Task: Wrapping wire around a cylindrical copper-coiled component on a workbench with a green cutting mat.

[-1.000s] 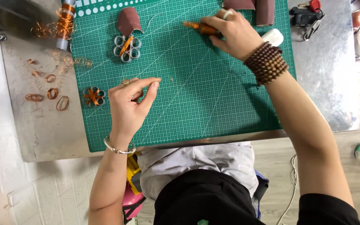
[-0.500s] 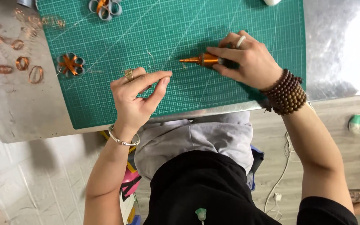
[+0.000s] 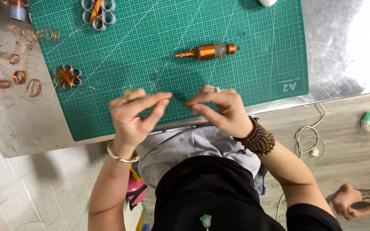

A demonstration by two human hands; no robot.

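Copper wire loops (image 3: pixel 16 79) lie on the metal table (image 3: pixel 339 51), a white cable (image 3: pixel 309 139) trailing over the wooden floor (image 3: pixel 356 162).

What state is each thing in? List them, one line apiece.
left hand: raised over the mat's near edge, fingertips pinched.
right hand: fingertips pinched, facing the left hand.
copper tool: lying flat on the mat, untouched.
cutting mat: flat on the metal table.
wire flower: lying at the mat's left edge.
copper wire loops: loose on the table.
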